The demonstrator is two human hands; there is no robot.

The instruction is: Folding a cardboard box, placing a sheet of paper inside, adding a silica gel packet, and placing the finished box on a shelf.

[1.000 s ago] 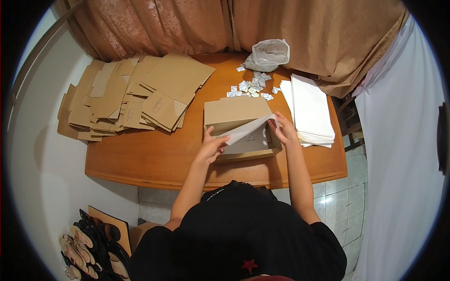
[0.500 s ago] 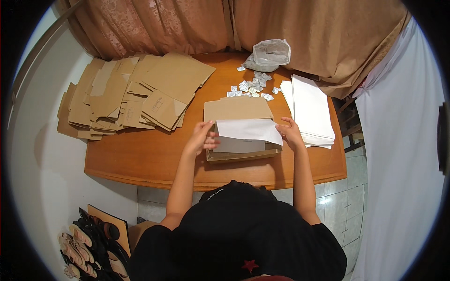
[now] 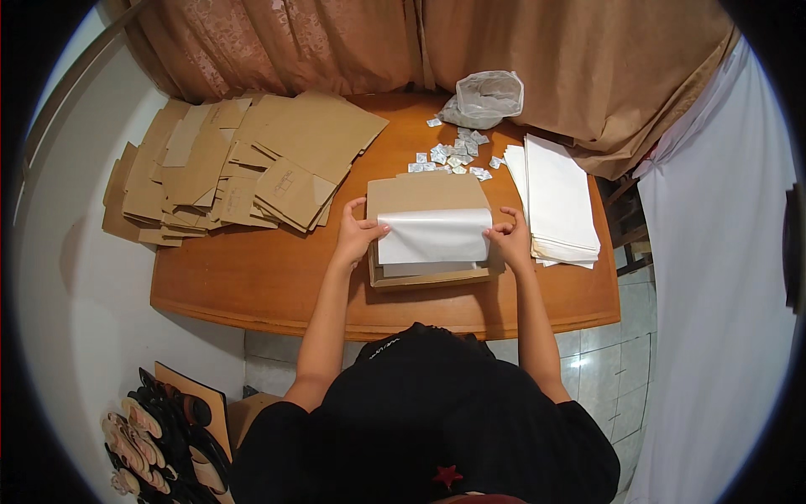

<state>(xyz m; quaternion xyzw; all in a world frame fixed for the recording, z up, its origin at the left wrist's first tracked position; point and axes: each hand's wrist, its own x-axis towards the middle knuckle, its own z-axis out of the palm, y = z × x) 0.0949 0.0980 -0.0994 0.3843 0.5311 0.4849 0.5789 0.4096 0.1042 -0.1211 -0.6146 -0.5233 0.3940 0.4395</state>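
White sheet (image 3: 434, 238) sat over the open cardboard box (image 3: 428, 194) on the desk (image 3: 252, 290), long axis left to right between the two grips, neither clearly nearer: left hand (image 3: 359, 233) pinched its left edge, right hand (image 3: 510, 238) its right, thumbs closed against fingers.
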